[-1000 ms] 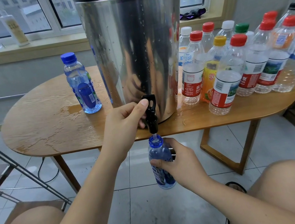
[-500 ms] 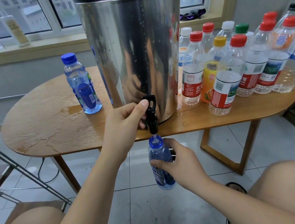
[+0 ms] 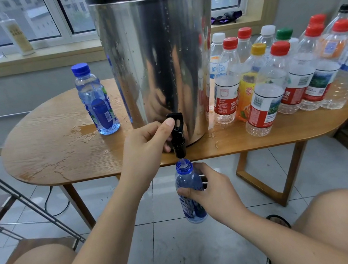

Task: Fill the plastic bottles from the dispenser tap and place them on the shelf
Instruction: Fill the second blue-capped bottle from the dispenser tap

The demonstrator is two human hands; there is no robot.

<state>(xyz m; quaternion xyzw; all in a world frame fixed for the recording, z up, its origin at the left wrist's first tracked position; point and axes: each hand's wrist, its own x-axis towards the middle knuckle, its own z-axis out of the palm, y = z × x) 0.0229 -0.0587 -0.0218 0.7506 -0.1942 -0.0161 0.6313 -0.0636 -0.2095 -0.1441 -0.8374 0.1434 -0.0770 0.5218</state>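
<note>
Head view: an uncapped blue bottle (image 3: 187, 181) is held upright just below the near table edge, with its mouth directly under the tap (image 3: 177, 134), and a thin stream of water is seen running into the neck. How full it is cannot be told. The bottle is gripped round its middle by the right hand (image 3: 210, 192), with fingers and thumb curled about it. The black tap is clasped by the left hand (image 3: 145, 145): the thumb is laid against the lever and the fingers are curled round the spout.

The tap is fixed low on the near side of a steel dispenser (image 3: 158, 53), which is stood at the near edge of a wooden table (image 3: 57, 156) and is dotted with drops. Left of the dispenser a capped bottle (image 3: 97, 103), blue and filled with water, is stood upright, and a puddle (image 3: 83, 129) is spread just beside its base. Right of the dispenser a cluster of clear bottles (image 3: 285, 71) is packed upright, capped in red, white, yellow, green and black.

On the far windowsill a white container (image 3: 16, 33) is set at the left and a dark cloth (image 3: 226, 17) at the right. Under the table a cable (image 3: 54, 207) is looped on the tiled floor, and a slanted metal frame (image 3: 18, 197) is seen at the left.
</note>
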